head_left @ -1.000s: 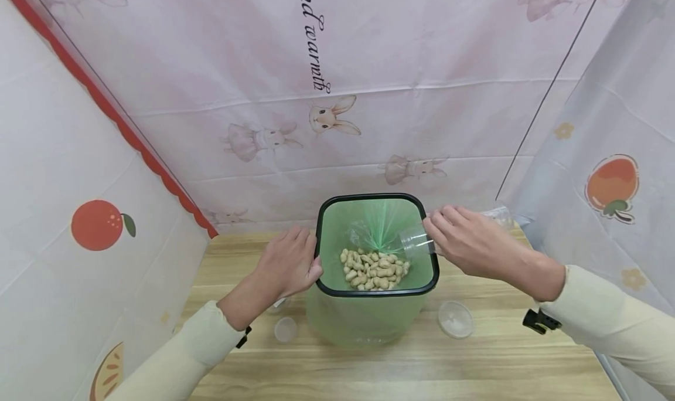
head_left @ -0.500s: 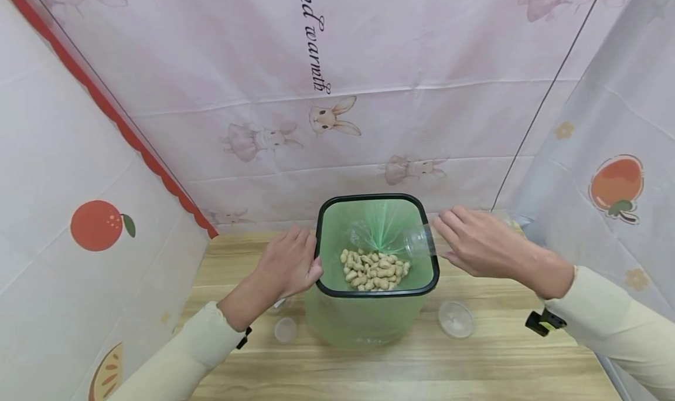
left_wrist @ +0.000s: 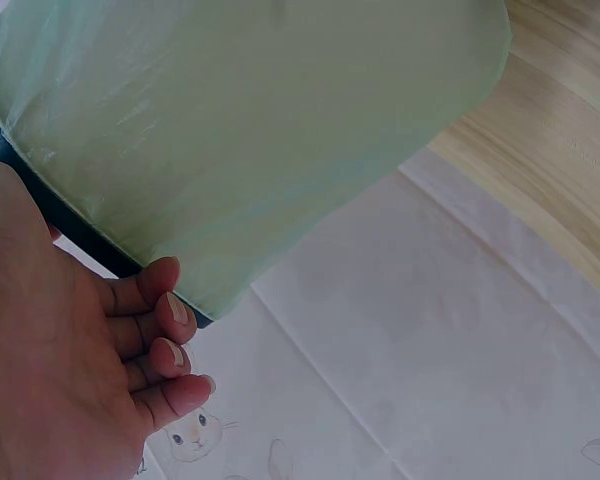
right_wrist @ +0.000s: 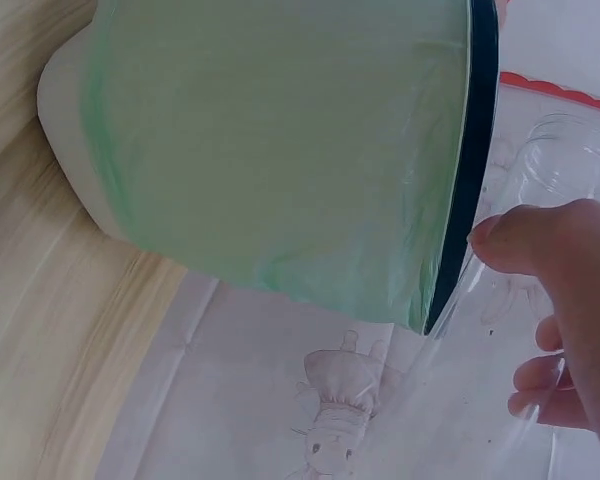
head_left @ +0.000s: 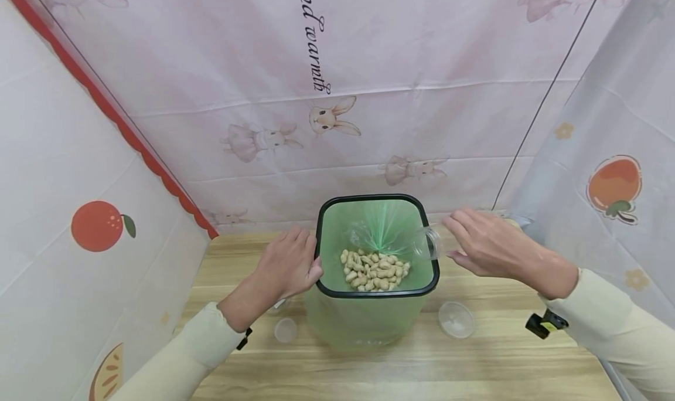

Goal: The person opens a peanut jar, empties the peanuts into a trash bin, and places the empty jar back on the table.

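Observation:
A trash bin (head_left: 369,294) with a black rim and a green plastic liner bag stands upright. Unshelled peanuts (head_left: 375,270) lie at the bottom of the bag. My left hand (head_left: 287,263) grips the bin's left rim; in the left wrist view its curled fingers (left_wrist: 160,345) are at the black rim. My right hand (head_left: 485,243) holds a clear plastic jar (head_left: 428,244) sideways, its mouth just inside the right rim. The right wrist view shows the jar (right_wrist: 565,165) see-through with no peanuts visible in it, the thumb along its near side.
One clear round lid (head_left: 456,319) lies on the wooden table (head_left: 422,371) right of the bin. A smaller round lid (head_left: 285,330) is to the left, near a partly hidden clear item behind the left wrist. Printed cloth (head_left: 369,125) hangs behind and at both sides.
My right hand has drawn the jar to the right, so less of it reaches inside the bin. The left hand and the peanuts look unchanged.

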### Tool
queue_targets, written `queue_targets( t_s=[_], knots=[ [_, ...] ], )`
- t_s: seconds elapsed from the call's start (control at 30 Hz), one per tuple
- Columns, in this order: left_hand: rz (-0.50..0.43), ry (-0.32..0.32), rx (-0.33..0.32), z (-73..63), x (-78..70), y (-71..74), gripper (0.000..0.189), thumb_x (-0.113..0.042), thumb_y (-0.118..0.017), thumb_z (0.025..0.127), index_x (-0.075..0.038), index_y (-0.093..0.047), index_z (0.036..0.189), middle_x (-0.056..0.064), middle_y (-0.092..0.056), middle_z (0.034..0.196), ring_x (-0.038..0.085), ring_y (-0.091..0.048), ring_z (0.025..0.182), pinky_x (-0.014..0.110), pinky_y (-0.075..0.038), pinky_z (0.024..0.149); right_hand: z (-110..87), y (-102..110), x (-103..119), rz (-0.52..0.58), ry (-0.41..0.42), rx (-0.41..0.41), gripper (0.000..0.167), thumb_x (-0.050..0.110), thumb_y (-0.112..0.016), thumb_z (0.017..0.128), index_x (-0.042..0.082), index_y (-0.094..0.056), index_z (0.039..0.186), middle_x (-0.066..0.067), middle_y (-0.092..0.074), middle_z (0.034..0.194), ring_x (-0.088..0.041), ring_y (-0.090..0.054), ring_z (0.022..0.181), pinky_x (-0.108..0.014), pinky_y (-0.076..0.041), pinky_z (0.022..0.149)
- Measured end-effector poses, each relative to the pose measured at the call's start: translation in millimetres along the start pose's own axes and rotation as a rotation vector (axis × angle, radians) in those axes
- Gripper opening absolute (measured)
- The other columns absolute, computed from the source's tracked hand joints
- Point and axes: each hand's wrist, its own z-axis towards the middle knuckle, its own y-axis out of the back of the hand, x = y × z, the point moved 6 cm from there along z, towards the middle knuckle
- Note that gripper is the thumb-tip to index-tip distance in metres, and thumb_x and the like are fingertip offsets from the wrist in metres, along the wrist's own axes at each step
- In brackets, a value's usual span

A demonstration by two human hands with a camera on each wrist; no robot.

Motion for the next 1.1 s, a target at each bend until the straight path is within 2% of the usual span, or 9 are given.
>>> queue_targets(
  t_s=[0.1, 0.2, 0.3, 0.6, 0.83, 1.0, 1.1],
  knots=[
    [-0.002, -0.005, -0.015, -0.1, 0.1, 1.4, 0.031, -0.036, -0.045, 0.092, -0.008, -0.048, 0.078, 0.004, -0.045, 0.075, 0.02, -0.035, 0.07, 0.026, -0.029, 0.061, -2.6, 2, -2, 0.023, -0.021, -0.042, 0.049, 0.033, -0.048, 0.099, -0.012, -0.06, 0.115, -0.019, -0.063, 0.094, -0.031, -0.065, 0.078, -0.044, -0.059, 0.067],
    [-0.007, -0.009, -0.034, -0.2, -0.1, 1.9, 0.029, -0.035, -0.045, 0.091, -0.009, -0.047, 0.077, 0.003, -0.043, 0.073, 0.019, -0.033, 0.069, 0.025, -0.028, 0.061, -6.3, 2, -4, 0.023, -0.041, -0.073, 0.058, 0.041, -0.035, 0.107, -0.011, -0.06, 0.115, -0.019, -0.063, 0.094, -0.03, -0.065, 0.076, -0.043, -0.059, 0.063],
    [-0.012, -0.015, -0.05, -0.5, -0.3, 2.0, 0.029, -0.034, -0.045, 0.091, -0.009, -0.047, 0.077, 0.004, -0.043, 0.073, 0.019, -0.032, 0.068, 0.026, -0.028, 0.06, -11.5, 0, -7, 0.036, -0.065, -0.088, 0.063, 0.046, -0.031, 0.109, -0.011, -0.06, 0.116, -0.019, -0.065, 0.096, -0.03, -0.066, 0.076, -0.043, -0.059, 0.061],
    [-0.009, -0.012, -0.028, -0.3, -0.4, 0.4, 0.03, -0.035, -0.042, 0.092, -0.009, -0.047, 0.077, 0.003, -0.043, 0.073, 0.018, -0.031, 0.068, 0.026, -0.027, 0.061, -29.0, -6, -20, 0.173, -0.189, -0.161, 0.068, 0.053, -0.041, 0.106, -0.011, -0.061, 0.115, -0.017, -0.069, 0.094, -0.027, -0.067, 0.074, -0.044, -0.058, 0.06],
    [-0.001, -0.007, -0.02, 0.2, -0.4, 0.3, 0.03, -0.035, -0.042, 0.092, -0.009, -0.046, 0.077, 0.002, -0.042, 0.073, 0.017, -0.027, 0.069, 0.024, -0.022, 0.061, -48.0, -13, -30, 0.202, -0.33, -0.206, 0.071, 0.061, -0.046, 0.101, -0.008, -0.063, 0.11, -0.014, -0.066, 0.092, -0.026, -0.064, 0.073, -0.044, -0.054, 0.06],
    [0.001, -0.009, -0.025, 0.0, -1.1, 1.4, 0.029, -0.035, -0.044, 0.091, -0.01, -0.047, 0.077, 0.002, -0.041, 0.073, 0.016, -0.025, 0.068, 0.023, -0.018, 0.062, -63.4, -24, -36, 0.235, -0.412, -0.208, 0.076, 0.065, -0.048, 0.099, -0.008, -0.061, 0.115, -0.017, -0.07, 0.1, -0.026, -0.066, 0.077, -0.043, -0.055, 0.063],
    [-0.011, -0.003, -0.005, 0.1, -0.9, 0.0, 0.028, -0.034, -0.045, 0.091, -0.009, -0.047, 0.078, 0.002, -0.042, 0.073, 0.016, -0.027, 0.068, 0.023, -0.02, 0.061, -71.6, -31, -38, 0.258, -0.45, -0.195, 0.071, 0.058, -0.062, 0.095, -0.01, -0.058, 0.116, -0.02, -0.069, 0.103, -0.03, -0.071, 0.079, -0.043, -0.06, 0.065]
  ],
)
